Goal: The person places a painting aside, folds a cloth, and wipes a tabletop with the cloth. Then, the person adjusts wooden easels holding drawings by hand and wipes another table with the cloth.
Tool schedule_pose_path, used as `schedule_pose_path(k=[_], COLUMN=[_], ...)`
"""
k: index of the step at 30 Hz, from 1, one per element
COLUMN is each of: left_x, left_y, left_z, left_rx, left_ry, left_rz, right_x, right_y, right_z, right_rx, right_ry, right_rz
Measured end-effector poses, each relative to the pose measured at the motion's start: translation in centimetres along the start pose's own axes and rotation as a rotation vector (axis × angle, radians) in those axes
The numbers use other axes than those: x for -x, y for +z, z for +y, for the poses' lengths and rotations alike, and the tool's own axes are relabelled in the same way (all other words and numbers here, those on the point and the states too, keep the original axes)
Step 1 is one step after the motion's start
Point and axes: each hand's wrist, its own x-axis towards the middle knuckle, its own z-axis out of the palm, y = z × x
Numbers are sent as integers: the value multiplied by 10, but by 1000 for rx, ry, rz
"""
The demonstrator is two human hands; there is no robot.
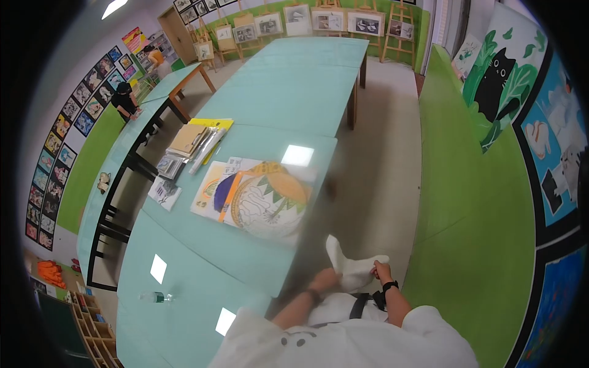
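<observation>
A limp white cloth piece hangs in front of my waist, beside the long table's right edge. One narrow part sticks up at its left and another stretches right; I cannot tell whether it is a glove, a sock or something else. My right hand pinches its right end. My left hand is closed at its lower left side, its fingers partly hidden and blurred. Dark bands circle both wrists. Nearest on the table is a stack of printed drawings, with colourful patterns and an orange strip.
The long table has a pale green top. On it are packaged papers, a white packet and a plastic bottle. A green wall runs along my right. Two people stand at the far left tables; easels line the back.
</observation>
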Motion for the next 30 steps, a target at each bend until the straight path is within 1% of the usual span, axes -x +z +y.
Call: schedule_pose_path(k=[1, 4, 7, 10, 13, 14, 16, 17, 18, 20, 22, 23, 25, 26, 27, 29, 30], left_x=[-24, -69, -105, -155, -227, -243, -243, -242, -268, -315, -332, -339, -369, -383, -399, -447, -476], left_y=[-5, -29, -64, -102, -145, -173, -241, -272, -287, -292, -290, -303, -323, -328, -331, -331, -315], left_z=[3, 12, 4, 3, -19, -15, 9, 21, 13, -5, -6, -3, -8, -15, -21, -41, -59], left_rx=[-17, 314, 849, 1031, 1023, 739, 167, 180, 137, 72, 112, 161, 296, 413, 528, 656, 669], left_ry=[-56, -305, -31, -1, -159, -20, 255, 361, 387, 424, 438, 445, 445, 401, 356, 256, 201], left_rz=[-112, 44, 196, 295, 14, 65, 169, 338, 370, 424, 482, 534, 530, 457, 388, 355, 390], right_x=[-5, -30, -54, -90, -128, -137, -135, -142, -157, -175, -169, -175, -200, -212, -224, -250, -267], right_y=[-8, -16, -16, -16, -29, -33, -37, -39, -41, -46, -41, -43, -49, -52, -59, -65, -69], right_z=[-4, -13, -33, -74, -136, -165, -221, -238, -262, -310, -354, -365, -380, -388, -395, -416, -429], right_rx=[-42, -77, -172, -362, -447, -474, -538, -584, -631, -741, -860, -846, -787, -757, -749, -698, -671], right_ry=[-9, 0, -62, -201, -275, -307, -363, -350, -351, -370, -363, -388, -446, -475, -459, -418, -405], right_rz=[36, 193, 220, 256, 192, 172, 130, 125, 115, 111, 121, 88, 63, 46, -6, -11, -17])
